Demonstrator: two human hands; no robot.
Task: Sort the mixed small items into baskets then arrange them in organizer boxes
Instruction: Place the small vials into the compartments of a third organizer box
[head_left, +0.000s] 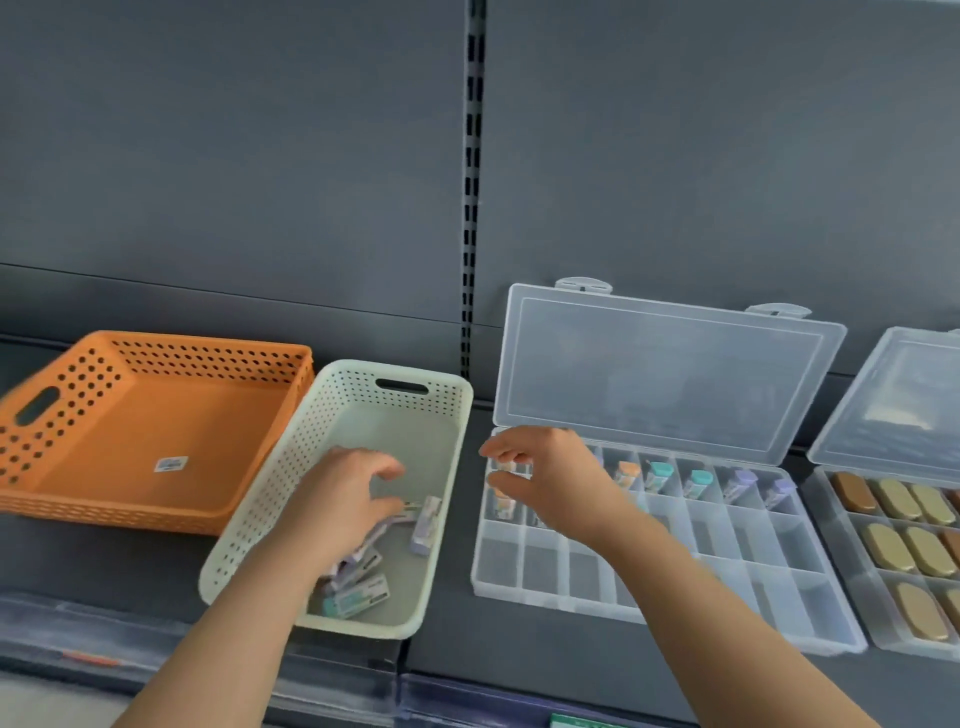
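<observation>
At nine o'clock sits a shallow orange perforated plastic basket (130, 415) with a small white label (170, 464) stuck on its floor. Just beside it, at its three o'clock, a pale cream perforated plastic basket (270, 493) stands at an angle. In its near end lies a loose heap of small cardboard packs (358, 592) in lilac and teal (print too blurred to read).

The left hand (348, 499) reaches into this basket, its fingers bent down over the packs. The blur hides whether they pinch one or only touch it.

Toward three o'clock of the cream basket, the right hand (540, 478) hovers over the far-left cells of a clear plastic compartment organizer box (727, 551), thumb and fingers spread apart. The box's hinged transparent lid (665, 374) stands open at twelve o'clock against the dark grey shelf back (234, 156). Small capped packs (696, 480), orange, teal and lilac, stand one per cell along the box's far row.

At the frame's four o'clock edge, a second clear organizer box (831, 499), also open, holds rows of gold oval pieces (893, 540).
</observation>
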